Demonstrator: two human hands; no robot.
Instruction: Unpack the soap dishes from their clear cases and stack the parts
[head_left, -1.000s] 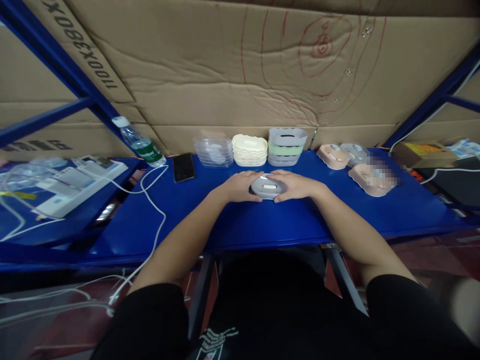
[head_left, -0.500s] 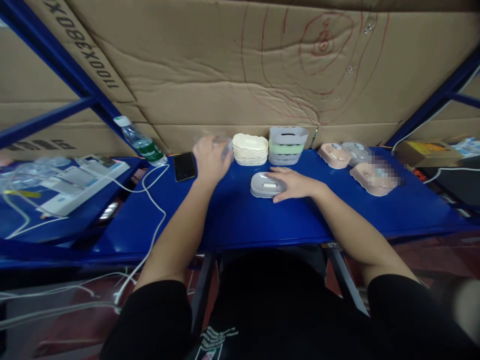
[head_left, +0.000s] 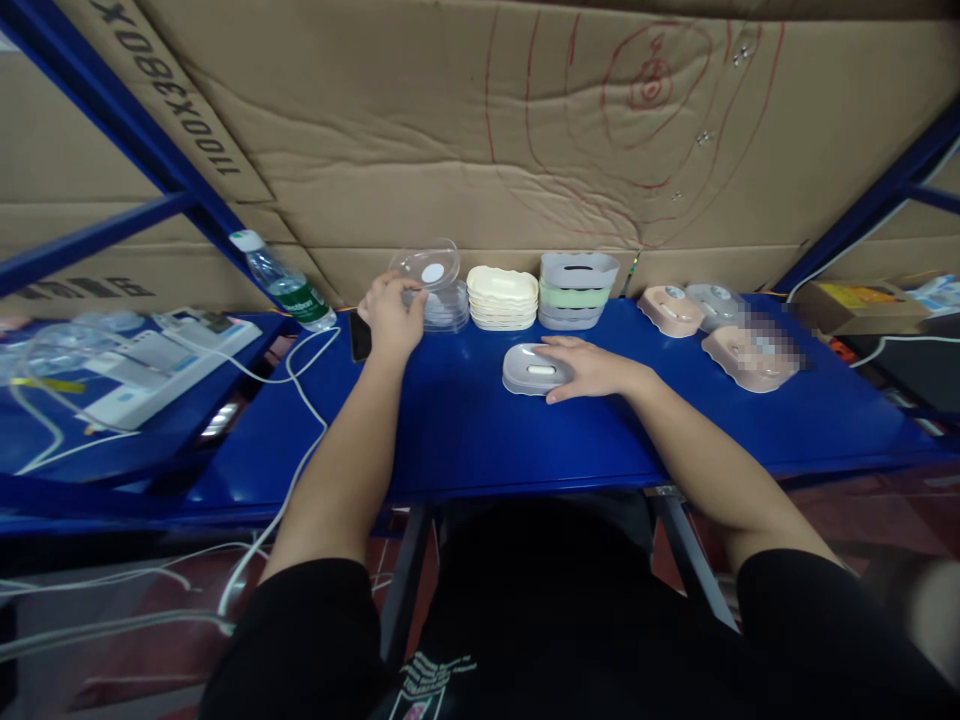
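Fingers of our left hand (head_left: 394,318) are closed on the near left edge of a clear lid (head_left: 421,259), which we have raised just above the stack of clear lids (head_left: 448,310) at the far side of the worktop (head_left: 465,440). Its oval runs left to right, and it is tilted, so that we see its broad face and a round white spot. Fingers of our right hand (head_left: 596,370) hold the right end of a grey box (head_left: 520,371), thumb on the near side and the others on the far side. The box sits flat near the middle of the worktop, its long axis also left to right, as does the pale bar (head_left: 541,370) on its top.

Half a second ago our left hand covered the stack; since then it has shifted left, the clear lid has come up, and our hand now hides much of the phone (head_left: 360,342). Our right hand and the grey box have stayed put, with the cream trays (head_left: 502,300) beyond them.
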